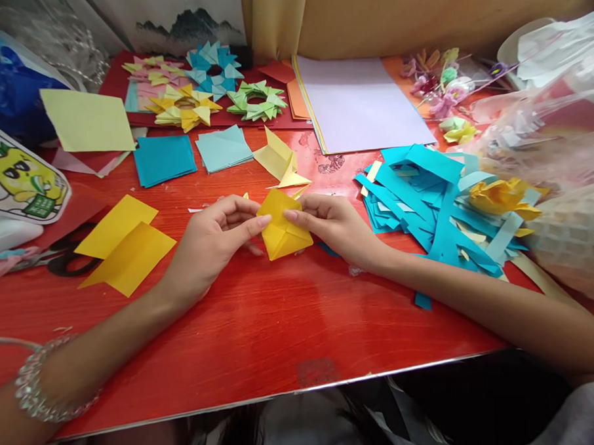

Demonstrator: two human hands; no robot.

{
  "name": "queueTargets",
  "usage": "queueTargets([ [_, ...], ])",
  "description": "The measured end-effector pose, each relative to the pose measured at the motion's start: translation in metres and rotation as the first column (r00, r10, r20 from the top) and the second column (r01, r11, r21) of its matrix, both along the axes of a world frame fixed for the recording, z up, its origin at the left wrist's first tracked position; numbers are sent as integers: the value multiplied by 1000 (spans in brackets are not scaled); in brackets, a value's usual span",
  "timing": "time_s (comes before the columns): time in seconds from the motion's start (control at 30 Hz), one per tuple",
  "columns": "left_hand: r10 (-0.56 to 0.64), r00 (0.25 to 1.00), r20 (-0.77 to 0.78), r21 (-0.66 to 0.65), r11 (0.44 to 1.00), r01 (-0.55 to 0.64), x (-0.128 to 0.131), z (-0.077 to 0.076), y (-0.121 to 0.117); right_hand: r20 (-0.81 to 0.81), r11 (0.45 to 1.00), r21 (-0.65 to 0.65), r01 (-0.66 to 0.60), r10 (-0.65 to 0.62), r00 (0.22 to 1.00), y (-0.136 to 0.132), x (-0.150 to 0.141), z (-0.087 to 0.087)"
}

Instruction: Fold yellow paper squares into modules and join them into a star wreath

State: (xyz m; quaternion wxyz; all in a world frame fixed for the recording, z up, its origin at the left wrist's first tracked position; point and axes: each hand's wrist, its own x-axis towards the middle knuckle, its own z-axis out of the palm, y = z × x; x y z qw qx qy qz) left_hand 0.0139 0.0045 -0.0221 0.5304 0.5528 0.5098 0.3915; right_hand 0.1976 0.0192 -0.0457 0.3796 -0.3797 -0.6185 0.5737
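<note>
Between both hands, above the red table, is a yellow folded paper with crease lines and a pointed flap. My left hand pinches its left edge with thumb and fingers. On the other side my right hand grips the upper right edge, thumb on top. Just behind them lie pale yellow folded paper pieces. To the left rest two creased yellow paper squares, partly over black-handled scissors.
Teal paper strips heap on the right, near a crumpled orange-yellow paper piece. Folded paper rings, including a green one, sit at the back beside a lilac paper stack. Blue squares and pale blue squares lie left of centre.
</note>
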Motion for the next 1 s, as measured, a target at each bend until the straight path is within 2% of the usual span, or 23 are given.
queueTargets([
  [0.1,52,999,15,59,997,-53,-1,-4,1,35,999,34,-2,0,999,1,1,-1],
  [0.27,85,995,-47,123,989,-79,-1,-6,1,-17,999,15,40,-40,999,1,2,-3],
  [0.4,75,997,-17,173,982,-71,-1,-5,-1,-83,999,-25,43,-45,996,1,1,-1],
  [0.57,72,997,41,176,981,-78,-1,-7,-2,-219,995,-83,48,-65,974,0,0,1],
  [0.77,27,996,88,145,989,-39,-3,-7,0,-272,997,-79,25,-46,961,2,3,-3],
  [1.0,14,996,-90,253,967,10,-7,-8,0,-286,992,-124,23,-58,956,2,1,0],
])
